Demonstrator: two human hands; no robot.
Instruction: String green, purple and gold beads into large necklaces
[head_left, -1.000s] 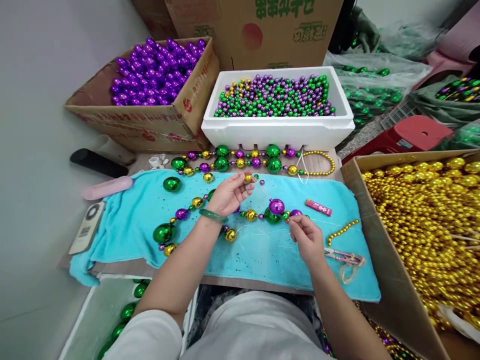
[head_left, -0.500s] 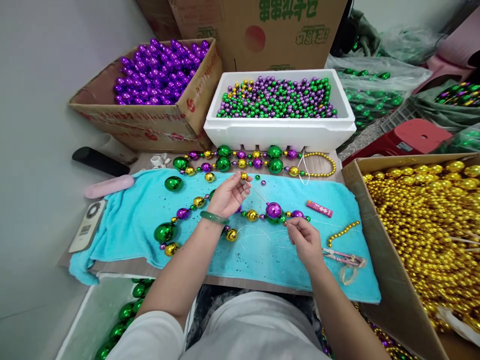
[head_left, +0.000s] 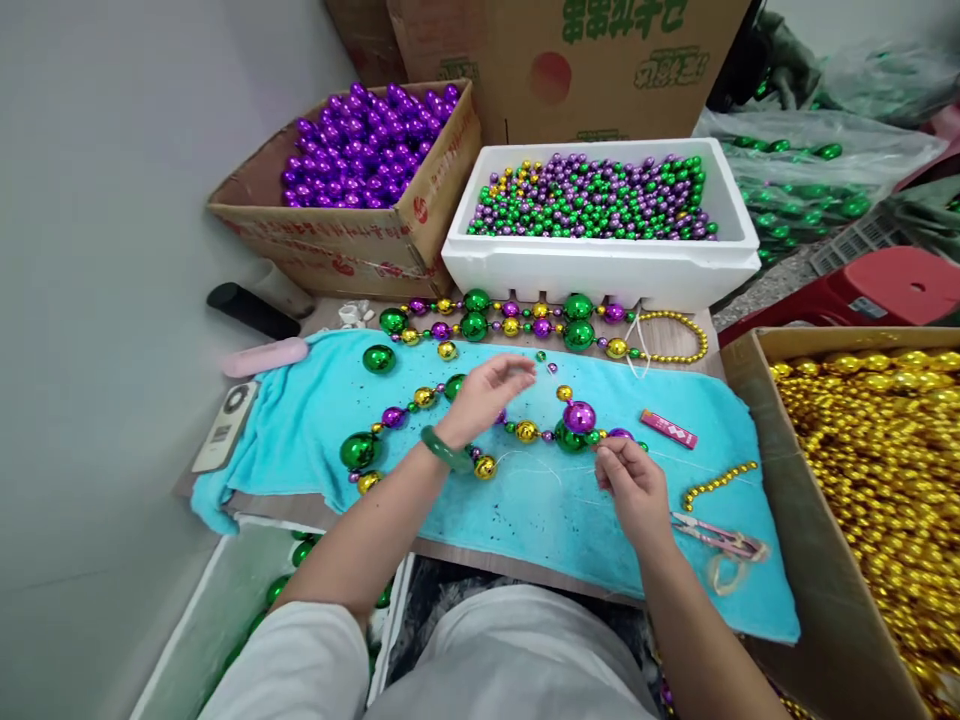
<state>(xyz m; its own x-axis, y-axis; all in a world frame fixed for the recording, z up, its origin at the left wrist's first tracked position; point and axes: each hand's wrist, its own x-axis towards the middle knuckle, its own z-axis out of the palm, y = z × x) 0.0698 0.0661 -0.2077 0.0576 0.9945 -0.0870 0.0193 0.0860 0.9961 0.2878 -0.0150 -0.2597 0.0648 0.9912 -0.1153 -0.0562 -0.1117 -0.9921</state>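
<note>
"So, L hand (head_left: 491, 395)?"
"Fingers apart, nr a small green bead (head_left: 541, 356)."
"R hand (head_left: 634, 480)?"
"Fingertips tog., nr the purple ball (head_left: 579, 417); can't tell what's btwn."
"Bead strand (head_left: 526, 431)?"
"On blue towel (head_left: 292, 430), partly hidden by L hand."

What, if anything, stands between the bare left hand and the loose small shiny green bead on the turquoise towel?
Nothing visible: the green bead lies just past the left hand; a small shiny purple bead sits beside that bead.
</note>
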